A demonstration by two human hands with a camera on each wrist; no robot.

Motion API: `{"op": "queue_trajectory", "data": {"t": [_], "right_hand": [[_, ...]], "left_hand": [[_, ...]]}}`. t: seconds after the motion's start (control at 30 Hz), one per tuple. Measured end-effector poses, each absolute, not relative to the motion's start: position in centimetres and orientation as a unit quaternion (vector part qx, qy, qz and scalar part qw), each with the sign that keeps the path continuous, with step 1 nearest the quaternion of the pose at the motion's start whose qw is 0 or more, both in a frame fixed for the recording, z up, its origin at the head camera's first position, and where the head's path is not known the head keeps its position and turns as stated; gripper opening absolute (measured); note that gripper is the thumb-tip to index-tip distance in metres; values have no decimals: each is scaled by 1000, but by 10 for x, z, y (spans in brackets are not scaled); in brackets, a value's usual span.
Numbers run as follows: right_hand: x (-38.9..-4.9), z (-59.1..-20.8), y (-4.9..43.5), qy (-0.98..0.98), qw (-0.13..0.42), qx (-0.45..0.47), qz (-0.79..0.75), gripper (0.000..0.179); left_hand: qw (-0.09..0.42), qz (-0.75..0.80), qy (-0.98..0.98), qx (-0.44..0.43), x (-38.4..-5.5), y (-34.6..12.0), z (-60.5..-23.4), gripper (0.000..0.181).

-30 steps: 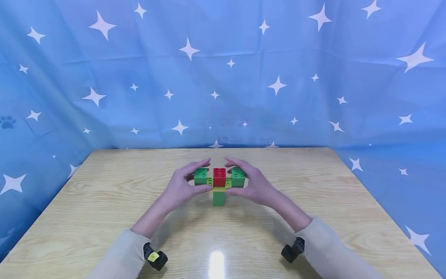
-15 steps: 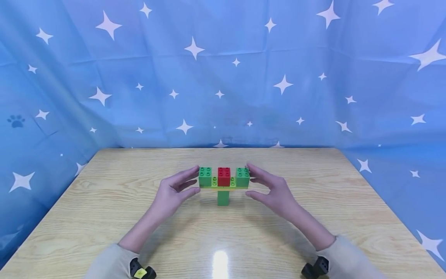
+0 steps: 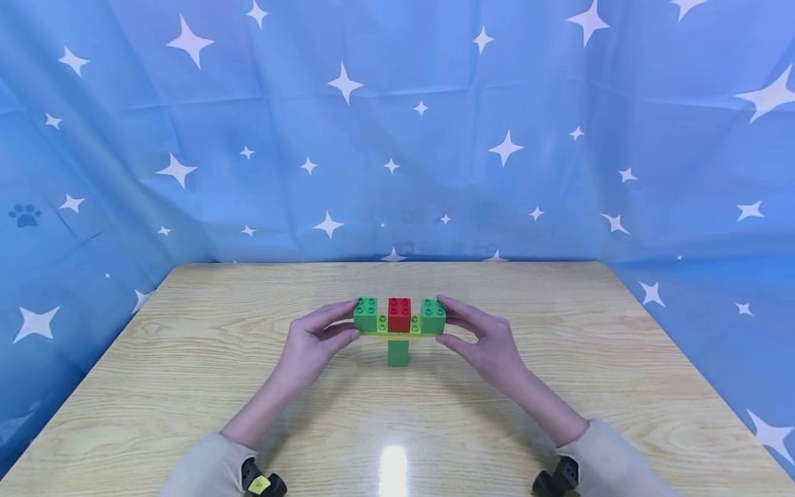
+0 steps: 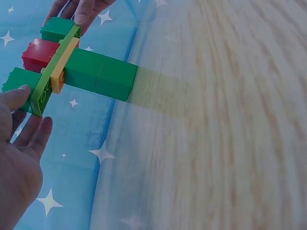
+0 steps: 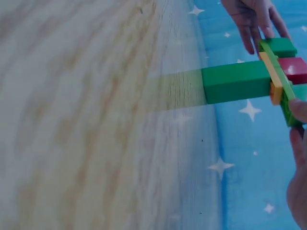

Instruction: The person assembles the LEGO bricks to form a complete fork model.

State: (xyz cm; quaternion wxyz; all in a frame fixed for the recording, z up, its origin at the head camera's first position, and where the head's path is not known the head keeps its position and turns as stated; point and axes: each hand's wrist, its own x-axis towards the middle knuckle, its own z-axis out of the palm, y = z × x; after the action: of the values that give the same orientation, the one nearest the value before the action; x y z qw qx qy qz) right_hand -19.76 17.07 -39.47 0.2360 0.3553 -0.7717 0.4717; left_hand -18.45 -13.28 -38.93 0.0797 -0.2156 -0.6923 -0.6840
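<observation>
A toy building-brick structure (image 3: 398,353) stands upright on the table. Its column is made of two stacked green bricks (image 4: 100,74), topped by a small orange-yellow plate (image 4: 58,74) and a long lime plate (image 4: 42,93). On top sit a left green brick (image 3: 366,316), a red brick (image 3: 399,315) and a right green brick (image 3: 433,317), with studded gaps between. My left hand (image 3: 310,345) pinches the left end, thumb on one side and fingers on the other. My right hand (image 3: 487,342) pinches the right end in the same way. Some fingertips are hidden behind the bricks.
The wooden table (image 3: 186,359) extends around the structure, with a bright light reflection near its front. A blue star-patterned curtain (image 3: 397,138) hangs behind the table and along both sides. Black wrist cameras sit at both sleeves.
A second ago both hands were further in along the structure. They drew outward off the ends by half a second ago, then came slightly inward onto the ends. The structure stays standing.
</observation>
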Motion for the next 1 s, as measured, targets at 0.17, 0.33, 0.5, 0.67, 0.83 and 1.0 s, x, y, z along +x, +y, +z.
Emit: {"op": "queue_trajectory", "data": {"t": [0.17, 0.33, 0.5, 0.67, 0.83, 1.0], "right_hand": [[-200, -394, 169, -765, 231, 361, 481, 68], [-201, -391, 170, -780, 206, 363, 466, 76], [-205, -388, 171, -798, 212, 349, 444, 76], [-211, -389, 172, -807, 213, 321, 448, 74], [-219, -390, 169, -816, 172, 280, 475, 71], [-224, -387, 167, -816, 115, 225, 520, 67]], "left_hand": [[90, -689, -689, -205, -186, -132, -390, 46], [92, -690, -694, -186, -190, -130, -389, 44], [78, -682, -710, -156, -195, -124, -384, 44], [79, -673, -726, -117, -204, -116, -381, 41], [97, -665, -734, -99, -214, -112, -383, 40], [107, -663, -735, -97, -221, -107, -384, 40]]}}
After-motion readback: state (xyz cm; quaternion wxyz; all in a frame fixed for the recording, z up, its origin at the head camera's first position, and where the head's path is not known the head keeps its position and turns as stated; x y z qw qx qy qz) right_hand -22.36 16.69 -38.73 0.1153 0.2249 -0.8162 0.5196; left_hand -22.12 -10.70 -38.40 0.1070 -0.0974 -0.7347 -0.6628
